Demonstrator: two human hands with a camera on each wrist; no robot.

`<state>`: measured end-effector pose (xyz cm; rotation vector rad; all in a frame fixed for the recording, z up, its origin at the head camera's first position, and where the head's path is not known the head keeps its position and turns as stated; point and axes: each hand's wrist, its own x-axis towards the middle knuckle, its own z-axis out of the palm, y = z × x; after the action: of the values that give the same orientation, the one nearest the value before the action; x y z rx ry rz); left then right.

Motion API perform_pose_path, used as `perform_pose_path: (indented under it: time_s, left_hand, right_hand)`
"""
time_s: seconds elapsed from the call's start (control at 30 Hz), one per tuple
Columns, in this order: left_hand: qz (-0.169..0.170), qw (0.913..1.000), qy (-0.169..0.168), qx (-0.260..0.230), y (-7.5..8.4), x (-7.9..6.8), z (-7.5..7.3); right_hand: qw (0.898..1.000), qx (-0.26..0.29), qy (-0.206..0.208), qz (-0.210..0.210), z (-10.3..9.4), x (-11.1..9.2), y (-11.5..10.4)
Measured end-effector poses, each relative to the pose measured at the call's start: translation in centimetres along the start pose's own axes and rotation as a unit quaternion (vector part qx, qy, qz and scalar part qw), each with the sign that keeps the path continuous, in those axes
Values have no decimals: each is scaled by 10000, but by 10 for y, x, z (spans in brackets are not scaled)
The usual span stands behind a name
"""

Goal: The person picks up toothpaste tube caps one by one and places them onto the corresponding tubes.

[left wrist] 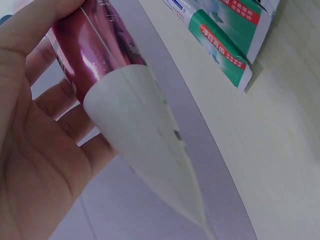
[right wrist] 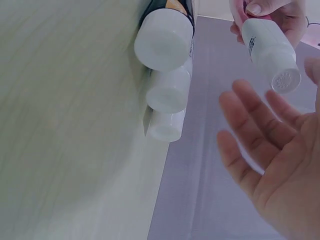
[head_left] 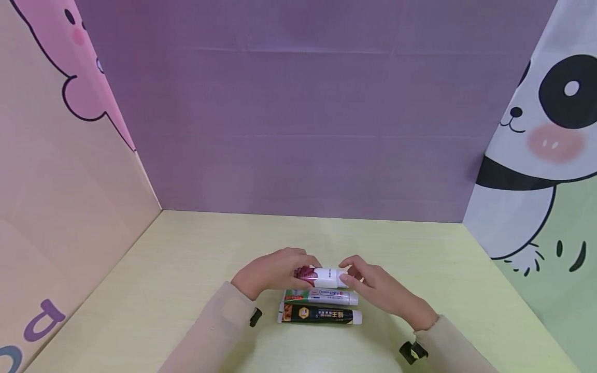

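Observation:
My left hand point(head_left: 280, 269) grips a maroon-and-white toothpaste tube point(head_left: 322, 277) by its shiny maroon end, raised above the table. Its white cap point(right wrist: 286, 80) points towards my right hand point(head_left: 384, 290). The right hand's fingers point(right wrist: 260, 122) are spread and loosely bent, apart from the cap in the right wrist view. Below the held tube lie a green-and-white toothpaste tube point(head_left: 322, 297) and a black one point(head_left: 322, 314), side by side. A third white cap point(right wrist: 166, 126) shows beyond theirs in the right wrist view; the head view hides that tube.
The pale wooden table point(head_left: 210, 243) meets a purple wall point(head_left: 298, 129) at the back. A pink cartoon panel point(head_left: 70, 171) stands at the left and a panda panel point(head_left: 522, 217) at the right. Dark wrist straps point(head_left: 413, 352) hang at the sleeves.

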<state>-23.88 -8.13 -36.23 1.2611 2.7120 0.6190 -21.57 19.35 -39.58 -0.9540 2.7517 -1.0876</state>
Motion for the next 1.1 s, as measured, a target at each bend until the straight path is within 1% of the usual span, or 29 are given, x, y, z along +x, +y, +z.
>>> perform_pose_path:
  time_s: [0.13, 0.33, 0.43, 0.53, 0.87, 0.97, 1.1]
  left_hand:
    - [-10, 10000, 9, 0, 0, 0, 0]
    - [1, 10000, 18, -25, 0, 0, 0]
    - [3, 10000, 20, -3, 0, 0, 0]
    - [-13, 10000, 2, -1, 0, 1, 0]
    - [-19, 10000, -11, -35, -1, 2, 1]
    - [2, 10000, 1, -11, -1, 2, 1]
    - [44, 10000, 18, -6, -2, 2, 1]
  right_hand:
    - [9997, 72, 95, -208, 1, -1, -1]
    - [9963, -16, 358, -784, 2, -1, 1]
    - [9938, -92, 462, -1002, 3, -1, 2]
    - [9926, -164, 492, -1100, 3, -1, 3]
    - [9919, -147, 492, -1160, 4, -2, 3]
    - [9932, -123, 459, -1064, 3, -2, 4]
    - [9959, -81, 363, -821, 3, -1, 4]
